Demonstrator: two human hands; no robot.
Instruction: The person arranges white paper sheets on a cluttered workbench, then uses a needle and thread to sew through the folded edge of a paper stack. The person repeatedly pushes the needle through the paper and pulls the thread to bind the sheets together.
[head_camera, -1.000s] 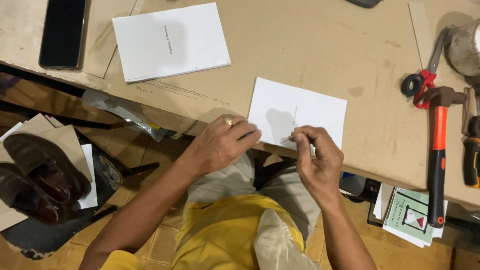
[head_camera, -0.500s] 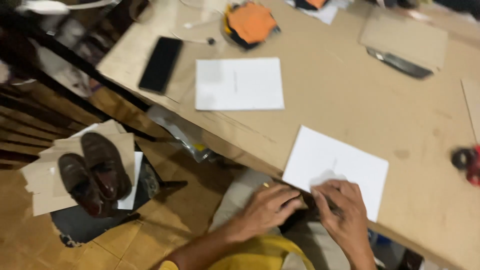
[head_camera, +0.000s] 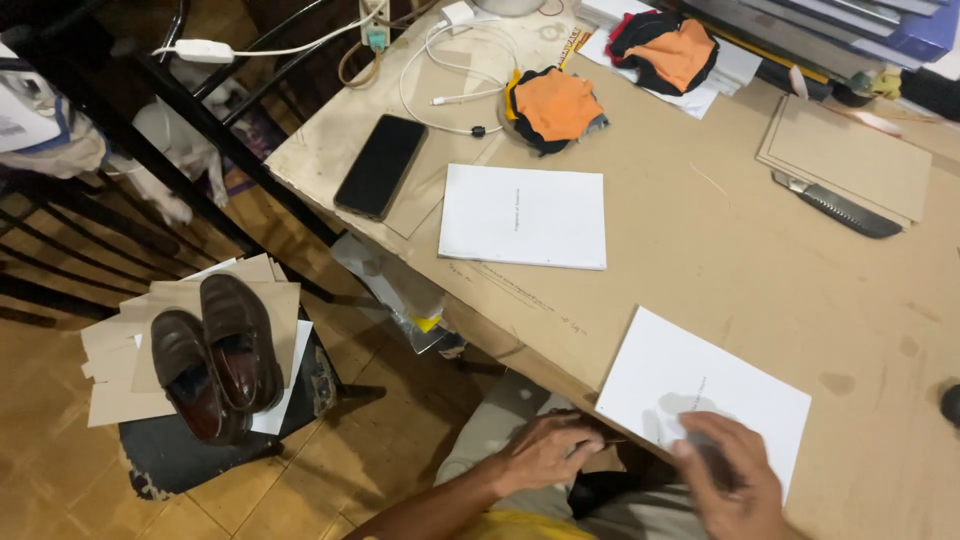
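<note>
A white sheet of paper (head_camera: 700, 385) lies at the near edge of the brown worktable (head_camera: 760, 260). My right hand (head_camera: 725, 475) rests blurred on the sheet's near corner, palm down. Whether it holds anything is unclear. My left hand (head_camera: 545, 450) sits just left of the sheet at the table's edge. Its fingers are curled in, with the fingertips pointing toward the right hand. The two hands are a short gap apart, above my lap.
On the table are a white booklet (head_camera: 522, 215), a black phone (head_camera: 380, 165), orange-and-black cloths (head_camera: 555, 105), a white cable (head_camera: 440, 95), cardboard sheets (head_camera: 850, 155) and a utility knife (head_camera: 835, 205). Brown shoes (head_camera: 215, 355) sit on cardboard on the floor at left, near a black frame (head_camera: 200, 165).
The view has swung left and back, so the hammer and scissors are gone from sight. My hands have slid from the sheet's near edge toward its near corner.
</note>
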